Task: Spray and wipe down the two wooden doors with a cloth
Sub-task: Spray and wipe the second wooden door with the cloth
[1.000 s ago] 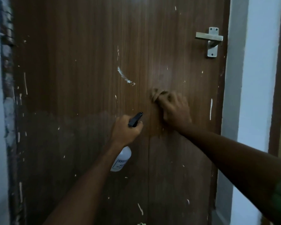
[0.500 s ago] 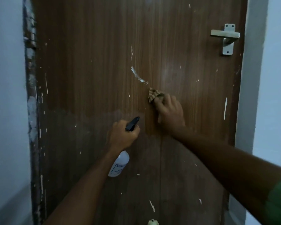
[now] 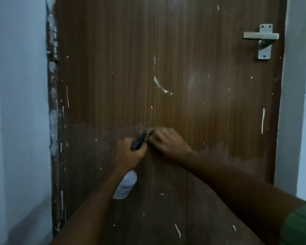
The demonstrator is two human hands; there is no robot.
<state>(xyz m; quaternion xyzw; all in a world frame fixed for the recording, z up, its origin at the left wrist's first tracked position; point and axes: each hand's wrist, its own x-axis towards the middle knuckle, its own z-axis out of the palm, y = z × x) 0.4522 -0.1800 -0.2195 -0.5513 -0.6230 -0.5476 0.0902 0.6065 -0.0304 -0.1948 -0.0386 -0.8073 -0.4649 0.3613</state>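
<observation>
While the left hand [image 3: 128, 154] is gripping the spray bottle [image 3: 125, 185], the right hand [image 3: 168, 142] is mostly hiding the blurry cloth [image 3: 150, 132] it's pinching against the door [image 3: 193, 85].

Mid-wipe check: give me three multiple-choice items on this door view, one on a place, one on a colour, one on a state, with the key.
1. Where is the door handle?
A. upper right of the door
B. lower left
C. centre

2. What colour is the spray bottle body?
A. red
B. white
C. black

3. What is the right hand doing?
A. hanging idle
B. gripping the handle
C. holding a cloth against the door

Key: 1 A, the metal lever sits near the wooden door's upper right edge. 2 B, a white body hangs below the left hand, with a black nozzle on top. 3 C, the cloth peeks out past its fingers on the wood.
</observation>
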